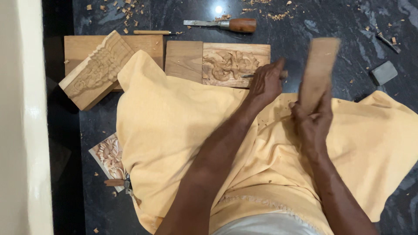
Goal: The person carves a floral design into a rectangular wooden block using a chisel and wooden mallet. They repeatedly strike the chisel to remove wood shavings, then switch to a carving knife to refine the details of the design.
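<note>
My left hand (266,82) is closed around a thin chisel (249,75), whose metal tip rests on the carved wooden panel (230,64) lying on the dark floor. A wooden mallet block (318,69) is raised upright and blurred in my right hand (311,119), to the right of the chisel hand and apart from it. Both forearms stretch over a yellow cloth (174,130) that covers my lap.
A second carved block (96,69) lies tilted on a flat board (143,45) at the left. A wooden-handled chisel (226,24) and a thin tool (152,32) lie beyond. A small carved floral tile (109,156) sits at lower left, a grey stone (384,72) at right. Wood chips litter the floor.
</note>
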Tool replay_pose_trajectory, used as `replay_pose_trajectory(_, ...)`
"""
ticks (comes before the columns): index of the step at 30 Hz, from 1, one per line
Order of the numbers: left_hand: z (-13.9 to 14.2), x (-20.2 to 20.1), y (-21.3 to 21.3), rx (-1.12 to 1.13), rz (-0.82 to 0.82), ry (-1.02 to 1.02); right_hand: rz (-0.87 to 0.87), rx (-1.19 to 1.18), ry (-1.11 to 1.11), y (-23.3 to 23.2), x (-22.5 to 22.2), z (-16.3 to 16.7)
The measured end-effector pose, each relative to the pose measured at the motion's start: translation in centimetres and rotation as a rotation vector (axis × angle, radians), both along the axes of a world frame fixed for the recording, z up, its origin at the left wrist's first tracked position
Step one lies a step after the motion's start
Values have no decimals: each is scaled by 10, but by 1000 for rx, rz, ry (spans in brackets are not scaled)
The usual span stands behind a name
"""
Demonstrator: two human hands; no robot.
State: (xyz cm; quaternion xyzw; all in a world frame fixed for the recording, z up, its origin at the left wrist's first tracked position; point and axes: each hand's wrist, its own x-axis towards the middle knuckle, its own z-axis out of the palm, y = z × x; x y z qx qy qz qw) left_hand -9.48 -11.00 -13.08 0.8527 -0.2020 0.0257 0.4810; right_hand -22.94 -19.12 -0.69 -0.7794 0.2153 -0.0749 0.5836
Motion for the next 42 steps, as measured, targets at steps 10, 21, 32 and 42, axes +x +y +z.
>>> replay_pose_trajectory(10,-3,0,3,59,-22,23,151,-56,-77,-9,1,-17)
replay_pose_trajectory(21,35,-15,8,132,10,-304,127,-135,-120,-18,2,-24)
replay_pose_trajectory(32,20,-9,-2,105,-46,-58,-60,156,-75,-21,5,-3)
replay_pose_trajectory(42,17,-1,-5,35,8,-31,14,-30,-130,-26,3,-11)
